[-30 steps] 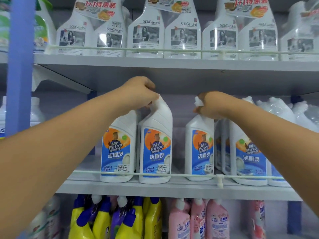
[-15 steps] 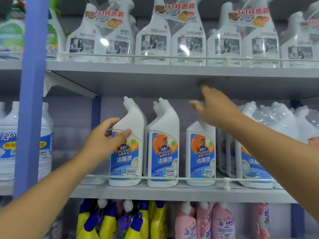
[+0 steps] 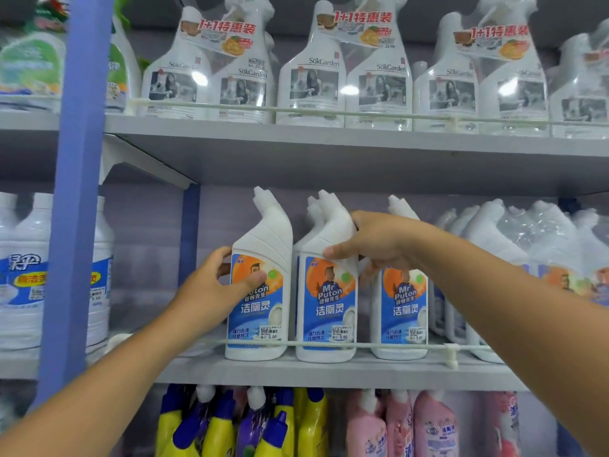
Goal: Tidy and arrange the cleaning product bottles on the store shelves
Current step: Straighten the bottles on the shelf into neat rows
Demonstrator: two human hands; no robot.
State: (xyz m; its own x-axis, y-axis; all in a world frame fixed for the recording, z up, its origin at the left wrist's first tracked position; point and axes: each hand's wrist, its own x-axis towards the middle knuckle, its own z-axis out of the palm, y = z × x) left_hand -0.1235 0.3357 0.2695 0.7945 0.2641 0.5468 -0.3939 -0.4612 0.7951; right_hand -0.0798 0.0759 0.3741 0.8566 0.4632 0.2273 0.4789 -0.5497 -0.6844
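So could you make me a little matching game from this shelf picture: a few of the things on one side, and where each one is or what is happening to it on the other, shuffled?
Things:
1. leftmost Mr Puton bottle
2. second Mr Puton bottle
3. SukGarden spray bottles
4. yellow bottles

Places or states:
A. on the shelf below the hands
B. gripped by the left hand around its body
C. on the top shelf, behind a rail
D. held at its shoulder by the right hand

Pairs: 1-B, 2-D, 3-C, 4-A
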